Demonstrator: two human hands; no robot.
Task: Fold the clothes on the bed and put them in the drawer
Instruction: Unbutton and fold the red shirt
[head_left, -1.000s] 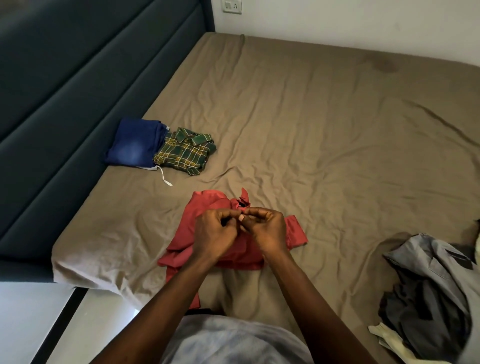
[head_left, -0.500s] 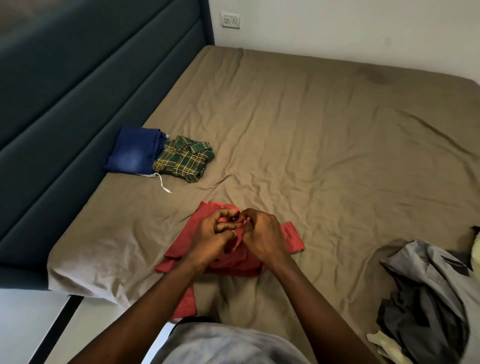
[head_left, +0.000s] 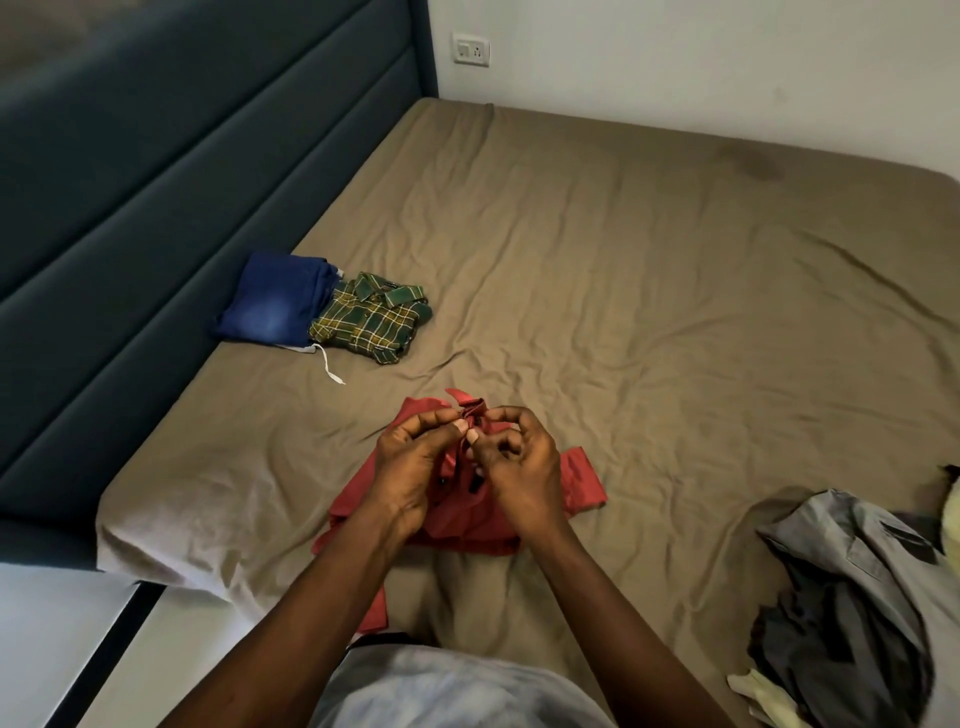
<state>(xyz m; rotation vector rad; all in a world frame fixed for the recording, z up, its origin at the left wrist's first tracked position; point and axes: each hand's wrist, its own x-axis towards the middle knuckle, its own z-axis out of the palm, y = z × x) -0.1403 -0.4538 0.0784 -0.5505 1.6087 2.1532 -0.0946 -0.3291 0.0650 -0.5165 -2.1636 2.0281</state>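
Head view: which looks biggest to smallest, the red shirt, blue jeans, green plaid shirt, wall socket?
Largest: red shirt.
Next: blue jeans and green plaid shirt, alike, unranked.
Smallest: wall socket, though farthest away.

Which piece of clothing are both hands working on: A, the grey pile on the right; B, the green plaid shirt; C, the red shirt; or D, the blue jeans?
C: the left hand and the right hand both pinch the red shirt near its collar, at the near edge of the bed.
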